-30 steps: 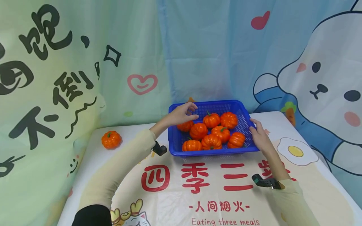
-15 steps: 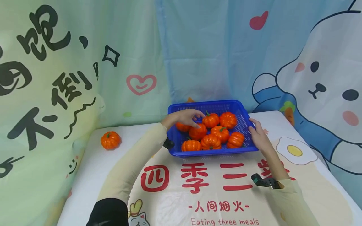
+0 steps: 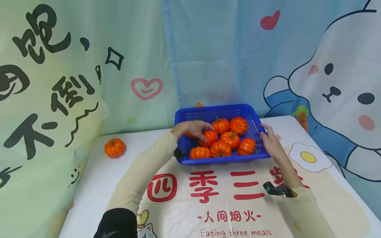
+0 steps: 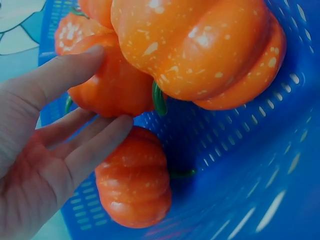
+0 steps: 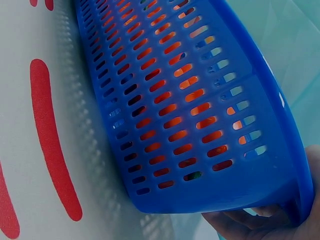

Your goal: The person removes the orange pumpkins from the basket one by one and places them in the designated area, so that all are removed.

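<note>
A blue plastic basket (image 3: 221, 161) holds several small orange pumpkins, some with green stems. Inside its left part, my left hand (image 3: 193, 128) has thumb and fingers on either side of one pumpkin (image 3: 210, 138). The left wrist view shows the thumb on that pumpkin (image 4: 117, 82) from one side and the fingertips against its other side; a ribbed pumpkin (image 4: 134, 180) lies just beyond the fingers. My right hand (image 3: 272, 142) grips the basket's right rim; in the right wrist view its fingers (image 5: 240, 222) curl beneath the rim.
One lone pumpkin (image 3: 115, 147) sits on the table's left side, outside the basket. The white table cover (image 3: 166, 218) carries red printed characters and a fried-egg print. A printed curtain (image 3: 205, 49) hangs close behind the basket.
My left hand has come down from over the basket's left rim, moved right into the basket, and closed around a pumpkin. The right hand keeps holding the rim.
</note>
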Action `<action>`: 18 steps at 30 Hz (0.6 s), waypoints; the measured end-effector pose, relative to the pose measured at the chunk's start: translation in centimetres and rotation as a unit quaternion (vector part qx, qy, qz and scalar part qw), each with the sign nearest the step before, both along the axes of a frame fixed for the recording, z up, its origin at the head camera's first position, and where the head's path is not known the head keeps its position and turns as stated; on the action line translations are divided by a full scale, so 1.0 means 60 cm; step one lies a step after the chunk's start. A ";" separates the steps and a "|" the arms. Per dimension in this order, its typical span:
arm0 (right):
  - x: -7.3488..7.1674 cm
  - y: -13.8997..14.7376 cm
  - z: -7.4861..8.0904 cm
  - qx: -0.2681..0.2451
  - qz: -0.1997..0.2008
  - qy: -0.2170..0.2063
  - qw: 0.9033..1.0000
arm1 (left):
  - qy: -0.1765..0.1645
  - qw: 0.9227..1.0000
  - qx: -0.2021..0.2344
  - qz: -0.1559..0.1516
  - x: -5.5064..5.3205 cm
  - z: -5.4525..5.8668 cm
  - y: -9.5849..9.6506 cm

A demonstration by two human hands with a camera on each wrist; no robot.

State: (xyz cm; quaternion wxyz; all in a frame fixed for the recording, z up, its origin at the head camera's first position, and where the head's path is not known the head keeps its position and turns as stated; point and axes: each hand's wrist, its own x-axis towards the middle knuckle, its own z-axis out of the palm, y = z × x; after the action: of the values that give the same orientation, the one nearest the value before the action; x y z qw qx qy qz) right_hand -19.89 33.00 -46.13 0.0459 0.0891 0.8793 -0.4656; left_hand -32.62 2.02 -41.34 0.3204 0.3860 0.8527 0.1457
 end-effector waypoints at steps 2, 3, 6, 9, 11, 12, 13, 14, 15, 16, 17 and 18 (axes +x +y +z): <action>0.000 0.000 0.001 -0.002 -0.002 -0.001 1.000 | -0.007 1.000 0.002 -0.001 0.001 0.001 0.002; 0.001 0.000 0.002 -0.003 -0.003 -0.002 1.000 | -0.011 1.000 0.003 0.001 0.001 0.001 0.003; 0.000 -0.001 0.001 0.000 -0.002 -0.003 1.000 | -0.009 1.000 0.003 0.004 0.004 -0.002 0.003; -0.001 0.000 0.002 0.004 -0.003 -0.002 1.000 | 0.012 1.000 0.003 -0.002 0.008 -0.001 0.005; 0.001 -0.001 0.002 0.007 -0.004 -0.001 1.000 | 0.024 1.000 0.003 -0.008 0.012 -0.002 0.007; 0.001 -0.001 0.002 0.008 -0.004 -0.001 1.000 | 0.029 1.000 0.004 -0.011 0.013 -0.001 0.008; 0.002 -0.001 0.002 0.008 -0.005 -0.002 1.000 | 0.034 0.999 0.004 -0.013 0.013 -0.001 0.008; 0.002 -0.001 0.003 0.009 -0.005 -0.001 1.000 | 0.037 0.999 0.005 -0.013 0.014 0.000 0.007; 0.002 -0.002 0.003 0.010 -0.006 -0.002 1.000 | 0.039 0.999 0.006 -0.012 0.015 0.002 0.006; 0.002 -0.002 0.003 0.010 -0.005 -0.002 1.000 | 0.039 0.999 0.008 -0.011 0.015 0.004 0.005; 0.002 -0.002 0.003 0.010 -0.005 -0.003 1.000 | 0.041 0.999 0.012 -0.010 0.015 0.006 0.003; 0.002 -0.002 0.003 0.011 -0.006 -0.004 1.000 | 0.042 0.999 0.019 -0.009 0.015 0.009 0.001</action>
State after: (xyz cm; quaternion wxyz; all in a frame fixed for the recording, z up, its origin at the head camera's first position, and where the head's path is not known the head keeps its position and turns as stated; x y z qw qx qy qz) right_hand -19.79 32.87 -45.94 0.0454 0.0963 0.8836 -0.4560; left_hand -31.73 2.06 -40.81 0.2780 0.4051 0.8593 0.1422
